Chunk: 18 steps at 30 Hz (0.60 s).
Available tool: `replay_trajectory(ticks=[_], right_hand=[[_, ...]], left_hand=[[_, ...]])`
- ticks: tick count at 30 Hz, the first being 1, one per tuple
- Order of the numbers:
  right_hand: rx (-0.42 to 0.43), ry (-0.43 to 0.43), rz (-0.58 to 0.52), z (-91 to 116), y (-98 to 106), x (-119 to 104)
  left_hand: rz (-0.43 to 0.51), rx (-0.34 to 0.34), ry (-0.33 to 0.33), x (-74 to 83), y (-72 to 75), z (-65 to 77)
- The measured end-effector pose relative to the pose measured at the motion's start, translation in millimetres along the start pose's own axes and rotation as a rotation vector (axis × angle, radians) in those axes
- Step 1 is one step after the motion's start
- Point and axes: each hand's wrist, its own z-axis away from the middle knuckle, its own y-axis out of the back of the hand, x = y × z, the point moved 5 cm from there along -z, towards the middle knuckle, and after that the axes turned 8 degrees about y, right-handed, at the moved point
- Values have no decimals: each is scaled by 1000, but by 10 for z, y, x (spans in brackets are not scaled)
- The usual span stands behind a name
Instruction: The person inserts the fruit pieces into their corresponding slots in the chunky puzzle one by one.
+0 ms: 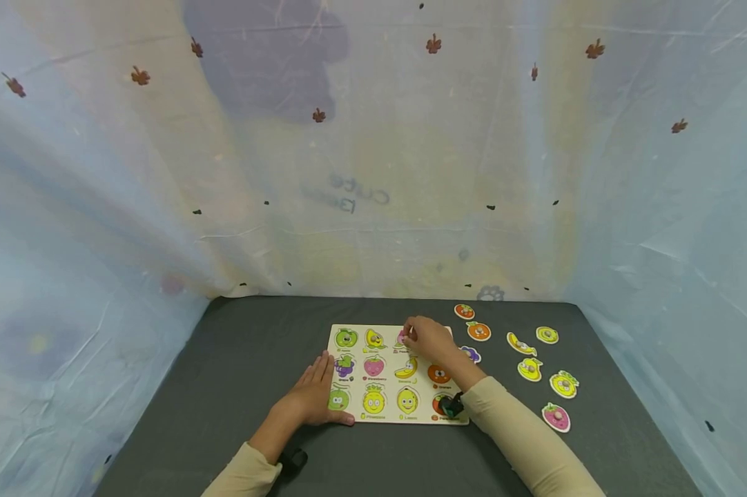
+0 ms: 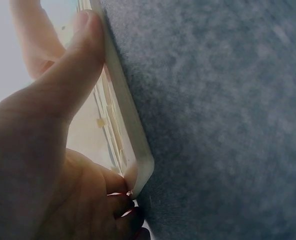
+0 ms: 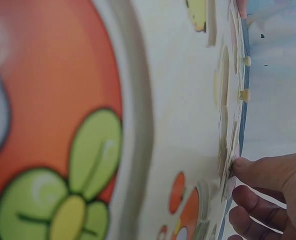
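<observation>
A pale fruit puzzle board (image 1: 391, 400) lies on the dark table, with rows of fruit pictures. My left hand (image 1: 311, 393) rests along its left edge, fingers straight, the thumb at the near edge. In the left wrist view that thumb (image 2: 85, 55) lies against the board's side. At the far right part of the board, my right hand (image 1: 432, 339) pinches a pink fruit puzzle piece (image 1: 400, 339), mostly covered by the fingers. The right wrist view shows the thumb (image 3: 258, 170) and fingertips at the board's surface, and small knobs (image 3: 245, 95) standing up beyond.
Loose fruit pieces lie right of the board: a tomato (image 1: 464, 311), an orange (image 1: 478, 331), grapes (image 1: 471, 354) partly behind the right arm, a banana (image 1: 521, 344), a lemon (image 1: 529, 369), a pineapple (image 1: 563, 384), a strawberry (image 1: 556, 417) and a round yellow-green piece (image 1: 547, 335). Curtains surround the table.
</observation>
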Motion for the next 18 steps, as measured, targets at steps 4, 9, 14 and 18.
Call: replay_trajectory(ticks=[4, 9, 14, 18], right_hand=[[-2, 1, 1, -8, -14, 9], [-7, -11, -22, -11, -35, 32], [-11, -22, -27, -19, -57, 55], [-25, -26, -36, -19, -40, 47]], left_hand=[[-9, 34, -18, -104, -95, -103], [8, 17, -16, 10, 14, 20], [-1, -11, -14, 27, 31, 48], [-22, 12, -29, -51, -65, -54]])
